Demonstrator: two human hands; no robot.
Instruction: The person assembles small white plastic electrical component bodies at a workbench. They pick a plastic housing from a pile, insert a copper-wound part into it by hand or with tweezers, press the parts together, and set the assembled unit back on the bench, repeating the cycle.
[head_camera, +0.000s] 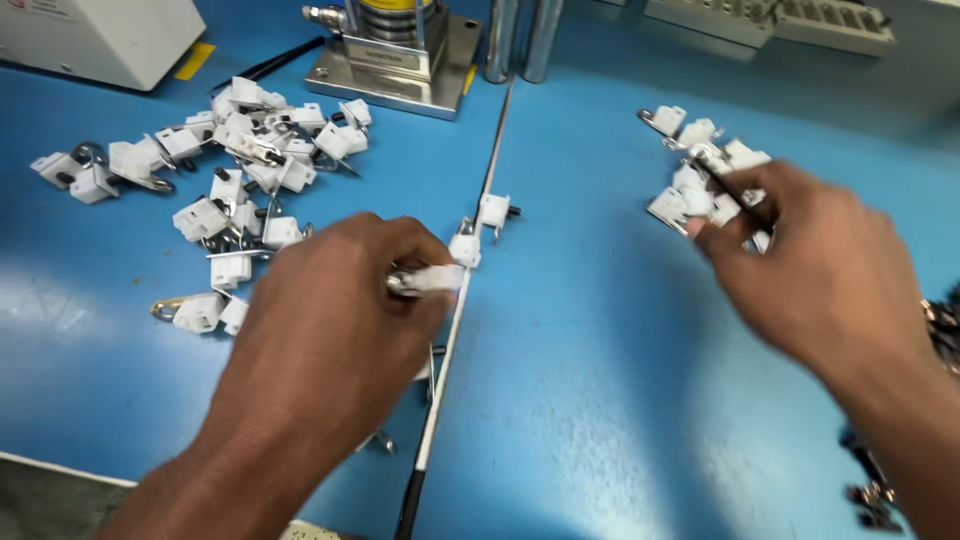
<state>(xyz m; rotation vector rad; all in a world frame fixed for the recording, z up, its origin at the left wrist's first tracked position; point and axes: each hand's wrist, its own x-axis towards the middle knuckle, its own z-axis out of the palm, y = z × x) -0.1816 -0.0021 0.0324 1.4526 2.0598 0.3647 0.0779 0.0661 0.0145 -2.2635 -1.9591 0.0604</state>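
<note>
My left hand (330, 310) is closed on a small white plastic piece with a metal end (428, 280), held just above the blue table near its centre seam. My right hand (815, 270) reaches to the right-hand pile of white plastic parts with metal clips (700, 165); its fingertips touch the pile's near edge and appear to pinch a thin dark metal pin (740, 195), though motion blur hides the grip. Two loose white parts (480, 228) lie on the seam just beyond my left hand.
A large heap of white parts with wire clips (235, 170) covers the left of the blue table (560, 400). A metal press base (395, 60) stands at the back centre, a white machine box (100, 35) at back left. Dark metal parts (945, 330) lie at the right edge.
</note>
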